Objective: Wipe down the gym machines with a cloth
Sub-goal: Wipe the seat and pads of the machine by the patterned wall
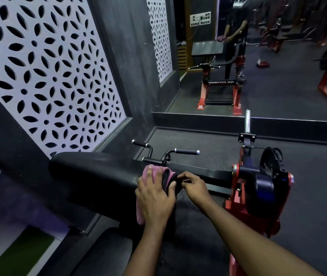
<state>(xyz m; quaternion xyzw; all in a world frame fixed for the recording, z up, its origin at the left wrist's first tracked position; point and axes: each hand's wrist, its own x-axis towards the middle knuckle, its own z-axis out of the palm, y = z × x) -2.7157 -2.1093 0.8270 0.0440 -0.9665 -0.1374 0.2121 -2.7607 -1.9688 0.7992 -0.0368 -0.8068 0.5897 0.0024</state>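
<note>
pressed a pink cloth (152, 173) onto the right end of the black arm pad (90, 172) with the left hand (154, 198) — palm down, fingers nearly straight and laid over the fabric, thumb against its dark fold. pinched that dark edge with the curled fingertips of the right hand (193, 185), just beside the left. left one corner hanging below the pad's near side. stood at a red-framed machine (236, 198) with black-grip handles (186, 152) — facing a wall mirror (278, 76), a perforated panel (39, 66) to the left.
</note>
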